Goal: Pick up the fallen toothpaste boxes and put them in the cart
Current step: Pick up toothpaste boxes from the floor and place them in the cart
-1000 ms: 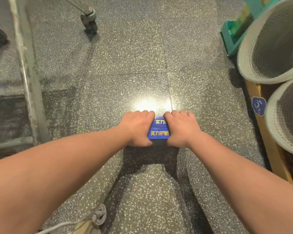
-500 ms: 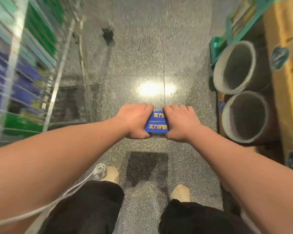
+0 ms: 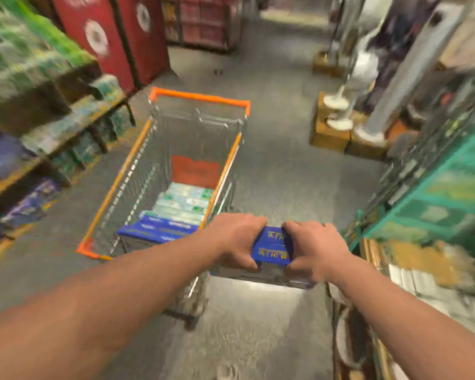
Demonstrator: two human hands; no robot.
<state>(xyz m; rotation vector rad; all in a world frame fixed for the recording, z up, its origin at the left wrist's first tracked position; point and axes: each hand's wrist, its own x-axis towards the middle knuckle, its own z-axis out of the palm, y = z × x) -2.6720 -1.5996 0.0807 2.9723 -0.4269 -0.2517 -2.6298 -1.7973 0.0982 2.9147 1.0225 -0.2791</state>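
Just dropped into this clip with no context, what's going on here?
A person grips blue toothpaste boxes between the left hand and the right hand, one hand at each end. The boxes are held up in a shop aisle, by the near right corner of the wire cart, not yet in it. The cart already holds other boxes, blue and pale green, on its floor.

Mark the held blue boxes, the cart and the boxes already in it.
held blue boxes (image 3: 273, 244): head view, printed top face.
cart (image 3: 200, 97): head view, orange far rim.
boxes in the cart (image 3: 183, 204): head view, pale top layer.
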